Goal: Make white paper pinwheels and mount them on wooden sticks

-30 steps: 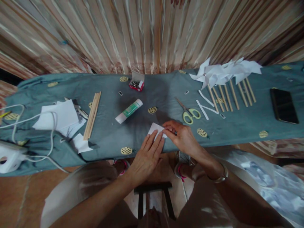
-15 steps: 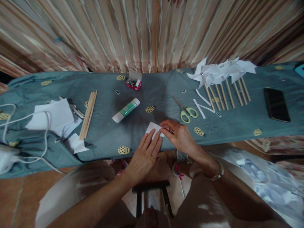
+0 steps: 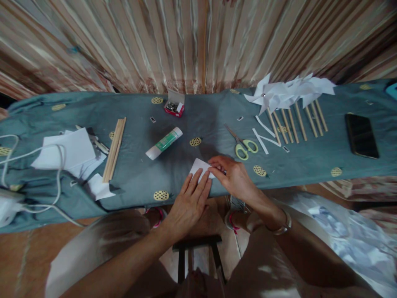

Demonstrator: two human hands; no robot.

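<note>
A small piece of white paper [image 3: 197,166] lies at the table's near edge, partly covered by both hands. My left hand [image 3: 191,200] rests flat on it with the fingers stretched out. From the right, my right hand [image 3: 233,176] pinches the paper's right side between thumb and fingers. Scissors with green handles [image 3: 242,149] lie just beyond my right hand. A glue stick [image 3: 164,143] with a green label lies on its side, further off to the left.
White paper pinwheels [image 3: 288,93] on wooden sticks lie at the back right, near paper strips [image 3: 260,140] and a phone [image 3: 362,135]. A small red box [image 3: 174,108] of metal pieces stands at the back. Wooden sticks [image 3: 114,151], paper sheets [image 3: 66,149] and a white cable [image 3: 59,182] are on the left.
</note>
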